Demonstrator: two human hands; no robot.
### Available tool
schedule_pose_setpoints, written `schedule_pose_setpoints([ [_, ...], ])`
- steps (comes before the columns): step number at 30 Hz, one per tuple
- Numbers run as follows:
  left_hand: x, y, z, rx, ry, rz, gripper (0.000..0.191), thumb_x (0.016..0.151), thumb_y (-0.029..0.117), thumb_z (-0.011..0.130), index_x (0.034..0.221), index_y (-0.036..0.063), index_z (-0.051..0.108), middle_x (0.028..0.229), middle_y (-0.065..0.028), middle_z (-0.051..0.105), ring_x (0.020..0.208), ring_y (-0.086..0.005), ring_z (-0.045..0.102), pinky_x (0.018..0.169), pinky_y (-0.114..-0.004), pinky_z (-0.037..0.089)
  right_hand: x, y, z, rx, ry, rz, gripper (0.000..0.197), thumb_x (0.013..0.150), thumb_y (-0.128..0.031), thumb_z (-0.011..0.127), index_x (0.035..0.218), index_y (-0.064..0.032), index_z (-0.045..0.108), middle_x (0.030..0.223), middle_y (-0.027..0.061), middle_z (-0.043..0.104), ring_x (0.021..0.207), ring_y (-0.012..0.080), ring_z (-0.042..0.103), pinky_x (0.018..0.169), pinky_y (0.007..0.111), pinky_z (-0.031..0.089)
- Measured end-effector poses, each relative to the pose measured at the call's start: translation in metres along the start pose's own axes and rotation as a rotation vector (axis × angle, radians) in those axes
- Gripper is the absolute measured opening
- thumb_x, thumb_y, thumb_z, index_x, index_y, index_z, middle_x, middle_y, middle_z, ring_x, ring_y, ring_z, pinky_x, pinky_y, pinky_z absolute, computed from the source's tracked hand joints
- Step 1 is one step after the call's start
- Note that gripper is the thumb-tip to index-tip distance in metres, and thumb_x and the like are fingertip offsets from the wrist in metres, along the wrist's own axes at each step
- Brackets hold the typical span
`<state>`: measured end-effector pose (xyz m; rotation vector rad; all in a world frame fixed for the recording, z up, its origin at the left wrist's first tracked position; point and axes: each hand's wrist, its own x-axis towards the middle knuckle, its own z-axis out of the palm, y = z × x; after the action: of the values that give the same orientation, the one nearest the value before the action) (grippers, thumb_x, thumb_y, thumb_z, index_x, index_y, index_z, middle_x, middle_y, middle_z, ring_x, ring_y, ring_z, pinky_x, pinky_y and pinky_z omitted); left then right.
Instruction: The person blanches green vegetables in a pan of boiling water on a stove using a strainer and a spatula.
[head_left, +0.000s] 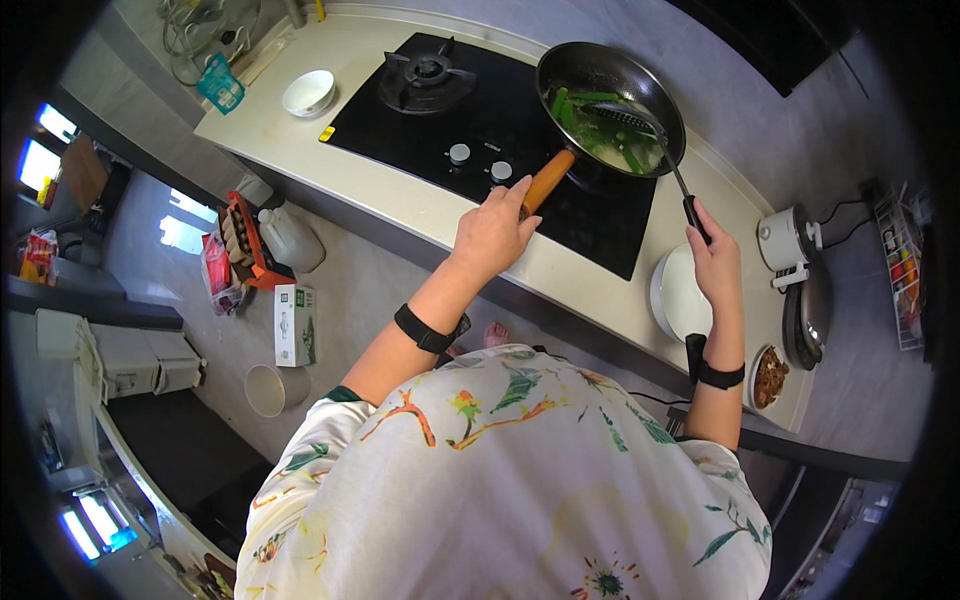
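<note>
My left hand (495, 229) grips the wooden handle (550, 180) of a dark wok (660, 82), which sits over the right side of a black glass gas hob (495, 112). Green vegetable pieces (568, 111) lie in cloudy liquid inside the wok. In my right hand (716, 259) is the black handle of a slotted metal skimmer (675, 169). Its perforated head rests among the greens, partly sunk in the liquid. Just below my right hand, a white bowl (679, 292) stands on the pale counter (577, 296), partly hidden by the wrist.
A white bowl (309, 93) and a teal pouch (221, 82) stand left of the bare burner (428, 71). Toward the right are a small white electric pot (781, 238), a dark round appliance (808, 322) and a plate of brown food (770, 377). A jug (291, 240), boxes and a bin (276, 390) occupy the floor.
</note>
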<state>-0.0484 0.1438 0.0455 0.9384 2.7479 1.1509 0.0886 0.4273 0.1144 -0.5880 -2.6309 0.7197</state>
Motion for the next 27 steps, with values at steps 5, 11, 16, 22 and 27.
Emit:
schedule_pose_setpoints([
  [5, -0.007, 0.001, -0.007, -0.008, 0.001, -0.011, 0.056, 0.084, 0.026, 0.064, 0.133, 0.0067, 0.046, 0.096, -0.0148, 0.058, 0.086, -0.0335, 0.06, 0.074, -0.04, 0.05, -0.018, -0.015, -0.027, 0.027, 0.019, 0.013, 0.042, 0.088, -0.012, 0.057, 0.13, -0.0091, 0.054, 0.07, 0.0063, 0.059, 0.059, 0.0101, 0.046, 0.06, 0.027, 0.042],
  [11, -0.013, 0.001, -0.007, -0.014, 0.037, -0.018, 0.055, 0.084, 0.025, 0.063, 0.133, 0.0061, 0.045, 0.098, -0.015, 0.058, 0.087, -0.0342, 0.06, 0.075, -0.041, 0.05, -0.027, -0.03, -0.049, 0.183, -0.056, 0.138, 0.044, 0.087, -0.011, 0.058, 0.13, -0.0052, 0.054, 0.07, -0.0036, 0.049, 0.062, 0.005, 0.042, 0.056, 0.021, 0.035],
  [16, -0.018, 0.003, -0.008, -0.01, 0.042, -0.012, 0.053, 0.085, 0.022, 0.062, 0.133, 0.006, 0.045, 0.101, -0.0143, 0.058, 0.087, -0.0338, 0.061, 0.074, -0.041, 0.051, -0.01, -0.009, -0.023, 0.312, -0.114, 0.136, 0.045, 0.087, -0.012, 0.058, 0.131, -0.0049, 0.053, 0.071, -0.0035, 0.051, 0.061, 0.0061, 0.043, 0.055, 0.022, 0.036],
  [22, -0.025, 0.002, -0.012, -0.006, 0.05, -0.009, 0.052, 0.085, 0.021, 0.062, 0.133, 0.006, 0.045, 0.104, -0.0138, 0.058, 0.087, -0.0339, 0.062, 0.073, -0.041, 0.051, 0.016, -0.013, 0.014, 0.332, -0.018, 0.174, 0.046, 0.087, -0.012, 0.059, 0.132, -0.0048, 0.053, 0.069, -0.0032, 0.051, 0.058, 0.0057, 0.043, 0.053, 0.023, 0.036],
  [27, -0.032, -0.002, -0.012, -0.009, 0.088, -0.006, 0.052, 0.086, 0.022, 0.061, 0.133, 0.0058, 0.045, 0.104, -0.0143, 0.058, 0.087, -0.0348, 0.062, 0.073, -0.042, 0.051, 0.022, -0.05, 0.032, 0.646, 0.0, 0.318, 0.049, 0.09, -0.014, 0.056, 0.137, -0.0066, 0.046, 0.066, -0.0024, 0.049, 0.047, 0.0041, 0.037, 0.041, 0.021, 0.028],
])
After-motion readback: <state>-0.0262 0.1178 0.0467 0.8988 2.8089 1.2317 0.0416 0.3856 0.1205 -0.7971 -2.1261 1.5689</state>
